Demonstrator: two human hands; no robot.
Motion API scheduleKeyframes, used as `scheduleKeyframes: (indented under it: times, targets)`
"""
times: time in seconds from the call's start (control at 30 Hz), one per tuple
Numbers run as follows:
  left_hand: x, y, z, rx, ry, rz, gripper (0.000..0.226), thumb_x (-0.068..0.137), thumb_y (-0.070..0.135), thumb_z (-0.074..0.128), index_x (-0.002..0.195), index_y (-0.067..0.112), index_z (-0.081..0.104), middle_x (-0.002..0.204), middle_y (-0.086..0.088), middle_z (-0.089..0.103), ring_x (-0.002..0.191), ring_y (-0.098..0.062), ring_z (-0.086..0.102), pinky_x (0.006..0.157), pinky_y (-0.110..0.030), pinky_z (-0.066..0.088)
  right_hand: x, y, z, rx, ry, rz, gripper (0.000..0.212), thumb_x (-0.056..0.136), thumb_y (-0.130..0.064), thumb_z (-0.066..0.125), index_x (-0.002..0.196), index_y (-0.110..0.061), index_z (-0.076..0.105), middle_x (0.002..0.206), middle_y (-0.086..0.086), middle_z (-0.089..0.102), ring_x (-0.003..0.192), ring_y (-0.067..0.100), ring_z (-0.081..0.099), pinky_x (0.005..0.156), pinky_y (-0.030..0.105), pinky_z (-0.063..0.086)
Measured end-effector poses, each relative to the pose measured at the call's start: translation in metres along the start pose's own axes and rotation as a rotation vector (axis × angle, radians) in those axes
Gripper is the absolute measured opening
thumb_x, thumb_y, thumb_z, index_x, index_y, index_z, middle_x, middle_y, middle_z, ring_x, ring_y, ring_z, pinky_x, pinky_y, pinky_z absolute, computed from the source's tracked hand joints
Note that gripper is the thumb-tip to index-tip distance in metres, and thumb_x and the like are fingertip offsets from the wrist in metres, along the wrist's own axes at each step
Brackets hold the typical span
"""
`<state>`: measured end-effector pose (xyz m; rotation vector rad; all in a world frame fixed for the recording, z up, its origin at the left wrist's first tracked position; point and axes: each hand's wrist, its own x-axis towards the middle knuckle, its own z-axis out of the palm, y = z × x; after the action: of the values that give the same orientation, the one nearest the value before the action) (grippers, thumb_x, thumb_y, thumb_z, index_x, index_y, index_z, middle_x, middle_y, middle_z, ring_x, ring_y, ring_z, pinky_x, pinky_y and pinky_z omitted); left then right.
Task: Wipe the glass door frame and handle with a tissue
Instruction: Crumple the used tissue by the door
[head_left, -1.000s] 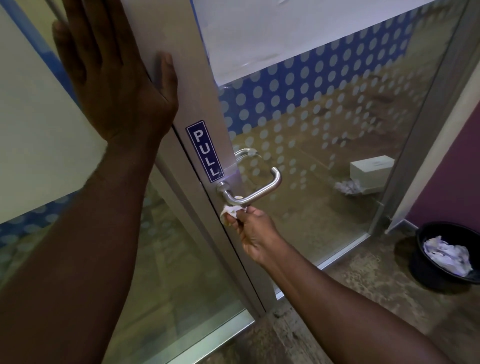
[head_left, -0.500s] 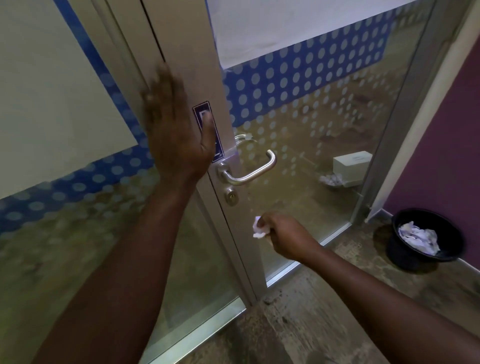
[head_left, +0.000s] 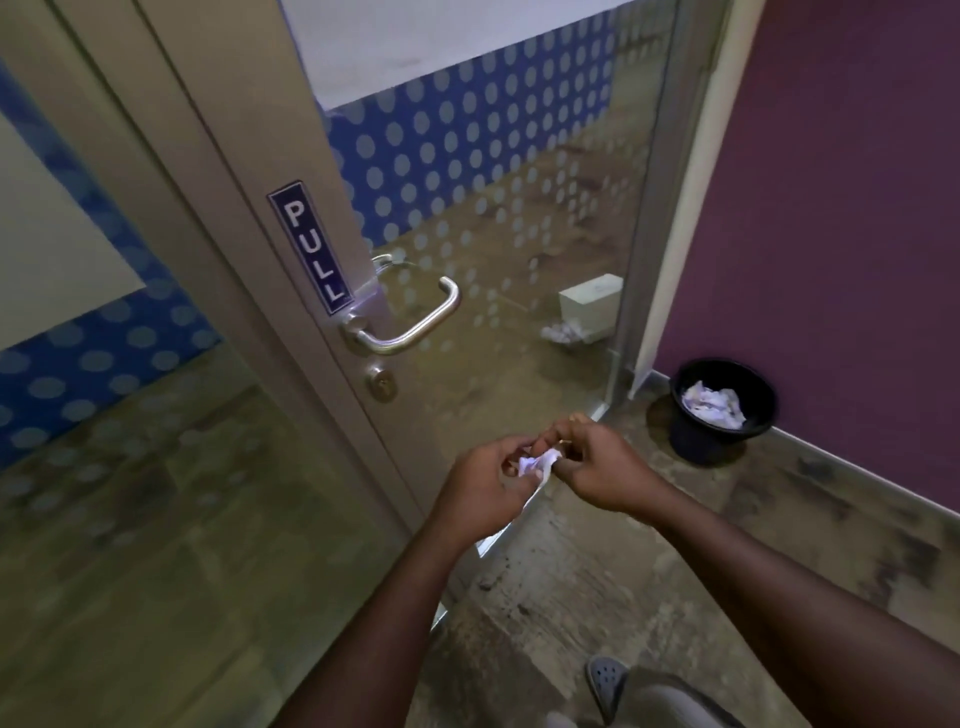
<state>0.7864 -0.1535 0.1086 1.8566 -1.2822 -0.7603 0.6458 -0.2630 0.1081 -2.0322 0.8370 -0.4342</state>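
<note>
My left hand (head_left: 480, 480) and right hand (head_left: 597, 462) met below the handle (head_left: 415, 325), both pinching one crumpled tissue (head_left: 537, 462), mostly hidden by my fingers. Neither touched the door frame (head_left: 249, 171) with its PULL sign (head_left: 310, 248). Behind the glass, a white box (head_left: 592, 306) looked blurry. A black bin (head_left: 722, 408) held paper by the purple wall (head_left: 841, 208).

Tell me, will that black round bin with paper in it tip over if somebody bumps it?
The black round plastic bin probably slides or tips easily: it seems to hold only crumpled white tissues, so it is likely light. Its base looks narrower than its rim, which would make it less steady.
</note>
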Motion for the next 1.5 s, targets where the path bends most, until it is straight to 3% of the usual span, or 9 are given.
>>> scheduleKeyframes:
  times: [0.17, 0.33, 0.5, 0.7, 0.8, 0.93, 1.03, 1.33, 1.5]
  targets:
    - [0.028, 0.009, 0.032, -0.079, -0.001, -0.096, 0.015, 0.091, 0.017, 0.076, 0.085, 0.030, 0.070, 0.065, 0.017, 0.064, 0.054, 0.010, 0.052, 0.058, -0.010, 0.042, -0.009, 0.024, -0.026, 0.466, 0.053, 0.245, 0.013, 0.085, -0.004, 0.064, 0.094, -0.009, 0.072, 0.094, 0.010, 0.075, 0.084, 0.012, 0.065, 0.078, 0.025, 0.048]
    - [0.070, 0.025, 0.074, -0.155, -0.143, -0.154, 0.011, 0.094, 0.011, 0.073, 0.089, 0.020, 0.068, 0.081, -0.003, 0.068, 0.072, -0.009, 0.057, 0.069, -0.022, 0.044, -0.002, 0.069, -0.059, 0.430, 0.127, 0.267, 0.015, 0.087, -0.004, 0.067, 0.101, -0.010, 0.068, 0.097, 0.010, 0.072, 0.083, 0.015, 0.064, 0.077, 0.032, 0.051]
    - [0.145, 0.042, 0.129, -0.199, -0.175, -0.228, 0.021, 0.094, 0.002, 0.069, 0.081, 0.019, 0.069, 0.075, -0.003, 0.072, 0.057, -0.001, 0.065, 0.055, -0.013, 0.048, 0.027, 0.132, -0.110, 0.295, 0.227, 0.348, 0.015, 0.083, -0.008, 0.071, 0.079, -0.022, 0.068, 0.069, -0.006, 0.067, 0.059, 0.007, 0.054, 0.055, 0.021, 0.042]
    - [0.272, 0.064, 0.217, -0.160, -0.162, -0.285, 0.006, 0.095, 0.009, 0.070, 0.094, 0.012, 0.075, 0.090, -0.014, 0.076, 0.073, -0.019, 0.067, 0.074, -0.041, 0.058, 0.087, 0.234, -0.195, 0.275, 0.297, 0.458, 0.013, 0.081, -0.016, 0.075, 0.074, -0.025, 0.070, 0.067, -0.002, 0.068, 0.059, 0.007, 0.054, 0.063, 0.025, 0.044]
    - [0.339, 0.068, 0.269, -0.148, -0.160, -0.306, 0.009, 0.093, 0.010, 0.073, 0.088, 0.017, 0.073, 0.090, -0.015, 0.076, 0.077, -0.024, 0.068, 0.079, -0.043, 0.058, 0.121, 0.297, -0.229, 0.362, 0.341, 0.532, 0.006, 0.083, -0.020, 0.074, 0.078, -0.019, 0.070, 0.058, -0.009, 0.061, 0.051, 0.006, 0.050, 0.058, 0.027, 0.042]
    - [0.420, 0.059, 0.340, -0.110, -0.159, -0.314, 0.007, 0.088, 0.018, 0.078, 0.083, 0.018, 0.073, 0.084, -0.013, 0.076, 0.073, -0.025, 0.067, 0.076, -0.039, 0.056, 0.161, 0.386, -0.260, 0.500, 0.403, 0.661, 0.008, 0.085, -0.011, 0.071, 0.080, -0.015, 0.066, 0.064, 0.002, 0.064, 0.059, 0.021, 0.058, 0.061, 0.038, 0.052]
    - [0.477, 0.041, 0.390, 0.062, -0.189, -0.279, 0.011, 0.088, 0.024, 0.078, 0.093, 0.014, 0.078, 0.090, -0.007, 0.077, 0.086, -0.024, 0.071, 0.081, -0.035, 0.054, 0.189, 0.455, -0.271, 0.435, 0.459, 0.693, 0.010, 0.086, -0.007, 0.068, 0.084, -0.016, 0.064, 0.074, 0.004, 0.067, 0.069, 0.026, 0.063, 0.069, 0.041, 0.053]
    - [0.595, -0.047, 0.534, 0.023, -0.231, -0.403, 0.013, 0.093, 0.013, 0.072, 0.102, 0.005, 0.077, 0.099, -0.016, 0.075, 0.099, -0.033, 0.069, 0.087, -0.039, 0.053, 0.267, 0.624, -0.266, 0.350, 0.592, 0.837, 0.011, 0.087, -0.013, 0.067, 0.087, -0.024, 0.069, 0.082, -0.005, 0.069, 0.072, 0.010, 0.064, 0.065, 0.029, 0.050]
    - [0.640, -0.087, 0.582, 0.054, -0.418, -0.389, 0.042, 0.095, 0.015, 0.064, 0.134, 0.001, 0.059, 0.129, -0.021, 0.064, 0.120, -0.034, 0.060, 0.104, -0.040, 0.048, 0.290, 0.689, -0.267, 0.389, 0.590, 0.877, 0.046, 0.082, -0.007, 0.051, 0.123, -0.022, 0.064, 0.114, 0.000, 0.066, 0.097, 0.022, 0.066, 0.076, 0.036, 0.055]
